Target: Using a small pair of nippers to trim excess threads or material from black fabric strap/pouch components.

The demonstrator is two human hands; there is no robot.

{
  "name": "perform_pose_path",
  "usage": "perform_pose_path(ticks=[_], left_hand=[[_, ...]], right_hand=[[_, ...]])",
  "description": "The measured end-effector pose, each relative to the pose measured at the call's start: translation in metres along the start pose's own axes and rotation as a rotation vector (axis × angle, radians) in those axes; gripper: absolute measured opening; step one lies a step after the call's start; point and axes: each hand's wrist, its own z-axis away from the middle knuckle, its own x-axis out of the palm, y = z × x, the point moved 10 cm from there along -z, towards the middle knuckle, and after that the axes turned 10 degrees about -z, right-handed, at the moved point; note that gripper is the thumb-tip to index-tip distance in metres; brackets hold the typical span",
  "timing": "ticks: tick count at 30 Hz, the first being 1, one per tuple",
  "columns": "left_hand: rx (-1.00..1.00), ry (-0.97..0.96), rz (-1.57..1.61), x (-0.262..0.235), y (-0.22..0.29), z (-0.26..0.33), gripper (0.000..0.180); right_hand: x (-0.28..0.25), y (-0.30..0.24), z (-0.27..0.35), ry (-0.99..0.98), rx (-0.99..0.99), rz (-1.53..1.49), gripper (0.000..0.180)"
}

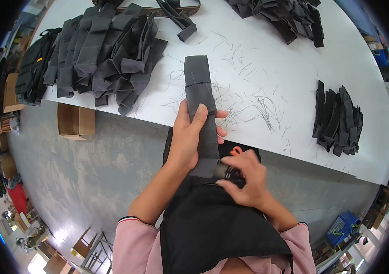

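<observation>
My left hand grips a long dark grey fabric strip near its lower half; the strip's far end lies on the white table. My right hand is closed around a small tool with an orange handle, probably thread snips, held at the strip's lower end just above my black apron. Loose cut threads are scattered over the table around the strip.
A big heap of grey fabric pieces lies at the table's left. A stack of black pieces sits at the right, another pile at the far edge. Cardboard boxes stand on the grey floor under the table.
</observation>
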Motion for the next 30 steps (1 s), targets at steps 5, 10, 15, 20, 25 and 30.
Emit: perform_pose_path(ticks=[5,10,15,20,25,30], left_hand=[[-0.01,-0.003,-0.003,0.001,-0.004,0.003,0.035],[-0.005,0.004,-0.029,0.003,-0.006,0.003,0.029],[0.007,-0.003,-0.008,0.001,-0.001,0.003,0.033],[-0.015,-0.01,-0.017,0.002,-0.009,0.003,0.033],[0.004,-0.006,-0.037,-0.001,-0.007,0.001,0.03],[-0.014,-0.021,-0.038,0.001,-0.007,0.002,0.037]], right_hand=[[-0.028,-0.002,0.002,0.128,0.039,0.349,0.039],[-0.015,-0.01,-0.003,0.003,-0.016,0.503,0.038],[-0.019,0.006,-0.002,0.168,0.051,0.258,0.035],[-0.016,0.058,0.015,0.289,0.441,-0.415,0.031],[-0.031,0.028,0.015,0.241,0.257,-0.037,0.031],[-0.025,0.005,0.008,0.168,0.056,0.255,0.037]])
